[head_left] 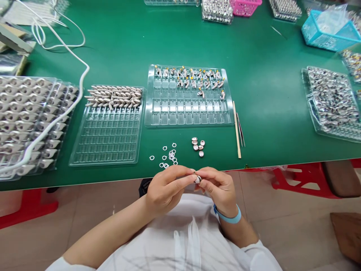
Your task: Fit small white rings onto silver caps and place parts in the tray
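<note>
Head cam: left hand (166, 187) and right hand (219, 188) are together at the table (270, 94) edge, fingertips pinching one small shiny piece (197, 180) between them. Looks like a hand-fitting step to me; next move probably calls for steady fingertips. White rings (171, 155) and silvery caps (195, 147) lie just beyond. No brand or writing I can read.

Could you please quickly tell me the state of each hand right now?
Left hand: closed, holding a small shiny piece between the fingertips.
Right hand: closed, fingertips gripping the same piece from the other side.
</note>
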A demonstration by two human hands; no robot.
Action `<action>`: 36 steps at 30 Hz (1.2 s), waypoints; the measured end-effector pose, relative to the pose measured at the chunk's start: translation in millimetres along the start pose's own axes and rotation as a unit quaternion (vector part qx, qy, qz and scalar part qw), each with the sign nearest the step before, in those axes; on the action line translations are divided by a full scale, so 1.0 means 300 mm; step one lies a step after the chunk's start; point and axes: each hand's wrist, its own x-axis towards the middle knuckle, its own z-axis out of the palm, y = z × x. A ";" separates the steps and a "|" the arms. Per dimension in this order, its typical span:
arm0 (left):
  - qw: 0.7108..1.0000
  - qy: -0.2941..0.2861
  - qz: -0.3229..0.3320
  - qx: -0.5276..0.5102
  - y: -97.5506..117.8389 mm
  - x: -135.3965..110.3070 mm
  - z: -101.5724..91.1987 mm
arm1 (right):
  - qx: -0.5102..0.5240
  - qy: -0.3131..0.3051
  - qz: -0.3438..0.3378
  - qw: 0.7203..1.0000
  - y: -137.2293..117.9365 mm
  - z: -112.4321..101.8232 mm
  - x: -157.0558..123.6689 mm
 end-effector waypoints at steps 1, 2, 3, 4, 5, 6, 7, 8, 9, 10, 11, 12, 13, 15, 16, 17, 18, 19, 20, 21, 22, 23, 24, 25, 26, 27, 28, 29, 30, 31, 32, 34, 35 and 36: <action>1.000 0.001 -0.001 -0.001 0.000 -0.001 0.001 | 0.004 0.001 0.004 1.000 0.002 0.000 0.000; 1.000 0.001 -0.003 -0.003 -0.001 -0.003 0.002 | 0.007 0.001 0.007 1.000 0.003 0.000 0.000; 1.000 -0.001 -0.004 -0.004 -0.002 -0.004 0.002 | 0.008 0.002 0.009 1.000 0.004 0.000 0.000; 1.000 -0.004 -0.004 -0.004 -0.002 -0.006 0.003 | 0.009 0.002 0.012 1.000 0.005 0.000 0.000; 1.000 -0.005 -0.004 -0.004 -0.003 -0.007 0.003 | 0.009 0.001 0.013 1.000 0.005 0.000 0.000; 1.000 -0.006 -0.003 -0.004 -0.004 -0.008 0.004 | 0.010 0.001 0.014 1.000 0.004 0.000 0.001; 1.000 -0.006 -0.002 -0.004 -0.005 -0.009 0.004 | 0.013 0.000 0.014 1.000 0.003 0.001 0.001; 1.000 -0.006 0.000 -0.004 -0.005 -0.009 0.004 | 0.016 -0.001 0.014 1.000 0.003 0.001 0.002; 1.000 -0.004 0.000 -0.004 -0.005 -0.009 0.003 | 0.020 -0.001 0.013 1.000 0.002 0.001 0.002; 1.000 -0.003 0.000 -0.006 -0.005 -0.009 0.003 | 0.024 -0.003 0.013 1.000 0.001 0.002 0.003; 1.000 -0.003 0.000 -0.007 -0.004 -0.008 0.002 | 0.028 -0.004 0.012 1.000 0.001 0.003 0.004; 1.000 -0.004 -0.001 -0.009 -0.004 -0.008 0.002 | 0.030 -0.005 0.012 0.999 0.000 0.003 0.004; 1.000 -0.005 -0.002 -0.009 -0.003 -0.007 0.001 | 0.030 -0.007 0.012 0.999 -0.001 0.003 0.005; 1.000 -0.009 -0.005 -0.007 -0.002 -0.006 0.000 | 0.024 -0.009 0.009 1.000 -0.002 0.004 0.005; 1.000 -0.011 -0.005 -0.005 -0.002 -0.006 -0.001 | 0.018 -0.009 0.005 1.000 -0.004 0.004 0.005; 1.000 -0.012 -0.006 -0.004 -0.002 -0.007 -0.001 | 0.012 -0.009 -0.001 1.000 -0.005 0.003 0.005; 1.000 -0.013 -0.008 -0.004 -0.003 -0.007 -0.001 | 0.006 -0.010 -0.008 1.000 -0.007 0.003 0.005; 1.000 -0.015 -0.009 -0.004 -0.004 -0.009 -0.002 | -0.001 -0.011 -0.016 1.000 -0.009 0.002 0.005; 1.000 -0.016 -0.011 -0.006 -0.005 -0.010 -0.002 | -0.008 -0.012 -0.025 1.000 -0.010 0.001 0.005; 1.000 -0.018 -0.013 -0.008 -0.006 -0.012 -0.002 | -0.017 -0.014 -0.033 0.999 -0.012 0.000 0.004; 1.000 -0.019 -0.014 -0.011 -0.007 -0.013 -0.002 | -0.028 -0.015 -0.042 0.999 -0.014 -0.001 0.003; 1.000 -0.020 -0.015 -0.013 -0.008 -0.014 -0.002 | -0.040 -0.017 -0.050 0.998 -0.015 -0.003 0.003; 1.000 -0.019 -0.015 -0.014 -0.009 -0.015 -0.002 | -0.053 -0.018 -0.057 0.997 -0.016 -0.004 0.002; 1.000 -0.018 -0.014 -0.014 -0.009 -0.015 -0.003 | -0.064 -0.019 -0.062 0.996 -0.017 -0.005 0.002; 1.000 -0.017 -0.014 -0.015 -0.009 -0.015 -0.003 | -0.074 -0.021 -0.066 0.995 -0.017 -0.006 0.001; 1.000 -0.016 -0.015 -0.014 -0.008 -0.014 -0.003 | -0.080 -0.021 -0.068 0.994 -0.018 -0.006 0.001; 1.000 -0.013 -0.016 -0.013 -0.007 -0.013 -0.003 | -0.084 -0.022 -0.070 0.994 -0.019 -0.007 0.001; 1.000 -0.012 -0.018 -0.013 -0.006 -0.012 -0.003 | -0.086 -0.021 -0.071 0.994 -0.019 -0.006 0.001; 1.000 -0.012 -0.020 -0.013 -0.005 -0.011 -0.003 | -0.088 -0.020 -0.072 0.993 -0.020 -0.006 0.001; 1.000 -0.012 -0.021 -0.014 -0.005 -0.011 -0.003 | -0.090 -0.019 -0.074 0.993 -0.020 -0.005 0.001; 1.000 -0.012 -0.021 -0.015 -0.005 -0.011 -0.002 | -0.093 -0.018 -0.076 0.993 -0.020 -0.004 0.001; 1.000 -0.010 -0.017 -0.020 -0.006 -0.013 -0.001 | -0.104 -0.015 -0.082 0.991 -0.020 -0.003 0.000; 1.000 -0.008 -0.015 -0.023 -0.007 -0.014 0.000 | -0.109 -0.013 -0.087 0.990 -0.020 -0.002 0.000; 1.000 -0.007 -0.013 -0.025 -0.007 -0.014 0.000 | -0.115 -0.011 -0.093 0.989 -0.019 -0.001 -0.001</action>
